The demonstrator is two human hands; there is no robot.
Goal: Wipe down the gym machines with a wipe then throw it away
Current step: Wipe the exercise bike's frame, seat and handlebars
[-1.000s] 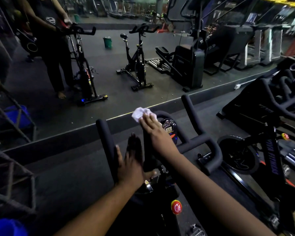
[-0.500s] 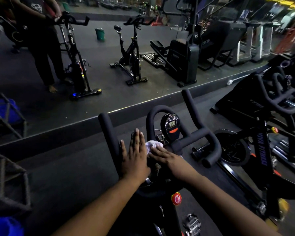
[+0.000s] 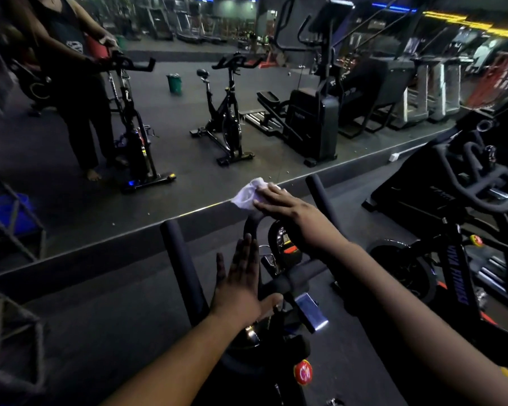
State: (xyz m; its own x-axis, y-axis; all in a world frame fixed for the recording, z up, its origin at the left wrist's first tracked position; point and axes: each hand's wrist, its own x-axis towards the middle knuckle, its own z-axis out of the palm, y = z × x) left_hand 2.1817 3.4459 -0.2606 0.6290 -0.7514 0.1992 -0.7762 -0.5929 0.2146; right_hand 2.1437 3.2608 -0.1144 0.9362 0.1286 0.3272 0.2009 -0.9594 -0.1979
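A black spin bike stands right in front of me, its padded handlebar [image 3: 179,253] reaching forward with a centre loop and a small console [image 3: 285,247]. My right hand [image 3: 294,215] presses a crumpled white wipe [image 3: 248,194] with straight fingers onto the top of the centre loop. My left hand [image 3: 242,279] lies flat with straight fingers against the inner side of the loop, thumb near the crossbar. A red knob [image 3: 303,373] sits on the frame below.
A wall mirror ahead reflects a person at a bike [image 3: 71,83], another spin bike [image 3: 229,118], an elliptical [image 3: 311,112] and a green bin [image 3: 174,82]. A second bike [image 3: 458,259] stands close on my right. A metal rack [image 3: 9,317] and blue tub [image 3: 18,212] are at the left.
My right hand has carried the wipe from low beside the console up to the top of the centre loop. My left hand stays flat on the handlebar.
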